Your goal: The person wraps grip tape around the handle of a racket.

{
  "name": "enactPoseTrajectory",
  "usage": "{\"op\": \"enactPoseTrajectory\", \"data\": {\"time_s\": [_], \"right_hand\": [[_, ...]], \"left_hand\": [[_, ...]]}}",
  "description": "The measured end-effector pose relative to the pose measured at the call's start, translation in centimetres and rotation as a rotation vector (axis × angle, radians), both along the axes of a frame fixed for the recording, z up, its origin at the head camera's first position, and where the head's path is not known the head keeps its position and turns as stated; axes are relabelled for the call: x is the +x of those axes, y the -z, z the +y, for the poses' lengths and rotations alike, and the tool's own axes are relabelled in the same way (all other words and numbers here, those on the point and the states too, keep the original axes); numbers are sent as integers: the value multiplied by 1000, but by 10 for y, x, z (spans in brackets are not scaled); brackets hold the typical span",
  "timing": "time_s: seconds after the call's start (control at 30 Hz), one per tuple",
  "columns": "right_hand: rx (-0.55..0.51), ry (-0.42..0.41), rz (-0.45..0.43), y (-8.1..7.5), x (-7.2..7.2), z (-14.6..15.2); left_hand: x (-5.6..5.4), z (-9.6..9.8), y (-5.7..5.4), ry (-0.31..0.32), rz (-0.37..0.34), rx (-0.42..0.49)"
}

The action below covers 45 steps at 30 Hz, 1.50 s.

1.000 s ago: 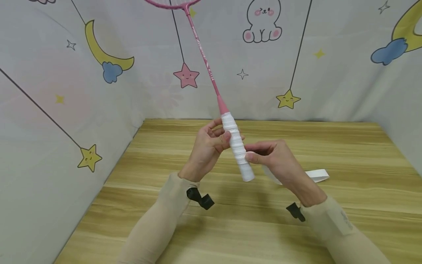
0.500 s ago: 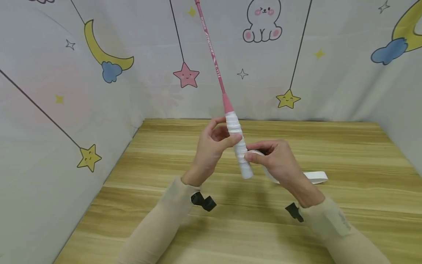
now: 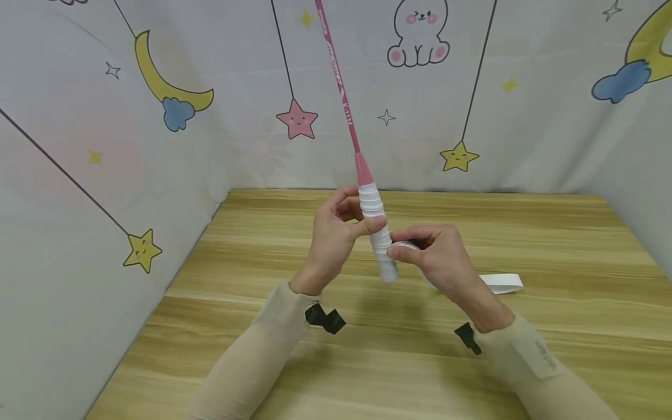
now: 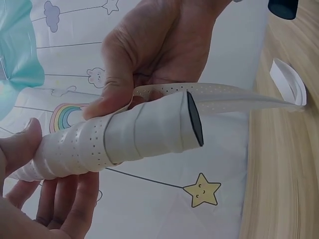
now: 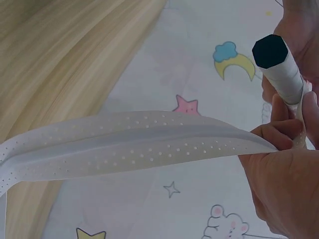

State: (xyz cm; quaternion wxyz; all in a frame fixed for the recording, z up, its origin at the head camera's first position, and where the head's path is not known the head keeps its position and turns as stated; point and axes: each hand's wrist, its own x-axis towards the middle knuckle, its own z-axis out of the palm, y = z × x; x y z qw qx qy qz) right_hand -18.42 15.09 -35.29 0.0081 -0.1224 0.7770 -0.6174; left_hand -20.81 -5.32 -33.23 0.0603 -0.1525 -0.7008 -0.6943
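Observation:
A pink badminton racket (image 3: 340, 87) is held tilted above the table, its head beyond the top of the head view. White perforated grip tape (image 4: 75, 149) spirals around the upper part of its handle (image 4: 154, 124), whose dark butt end faces the left wrist camera. My left hand (image 3: 336, 233) holds the wrapped handle, thumb across the front and fingers behind. Against the handle's right side, my right hand (image 3: 446, 256) pinches the tape between thumb and index finger. The loose tape (image 5: 124, 144) trails from that hand down to the table.
A folded loop of the tape (image 3: 504, 283) lies on the wood-grain table (image 3: 399, 361) right of my right hand. A patterned white cloth (image 3: 252, 70) hangs behind the table and along its sides.
The racket has swung more upright, taking its head out of view, and the handle has turned slightly. My left thumb has moved across the handle's front. My right hand keeps pinching the tape.

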Motion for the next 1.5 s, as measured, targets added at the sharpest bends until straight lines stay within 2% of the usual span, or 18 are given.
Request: {"op": "enactPoseTrajectory", "data": {"time_s": [0.13,0.37,0.63,0.8,1.03,1.33,1.43,1.5], "right_hand": [[-4,-19,1,0,0,1],[-16,-32,-22,2,-1,4],[-17,-51,-31,3,-3,7],[2,-81,-9,3,-4,10],[7,-108,-31,3,-5,10],[34,-186,-85,5,-8,12],[39,-194,-88,5,-9,11],[37,-183,-81,6,-9,9]], "left_hand": [[-1,-1,0,16,-15,24],[-5,-4,2,81,-64,75],[-6,-4,1,112,-130,112],[-7,-3,1,146,-167,171],[-11,-4,5,206,-221,271],[-11,-6,5,336,-230,335],[-11,-6,5,355,-219,328],[-10,-5,5,347,-202,299]]}}
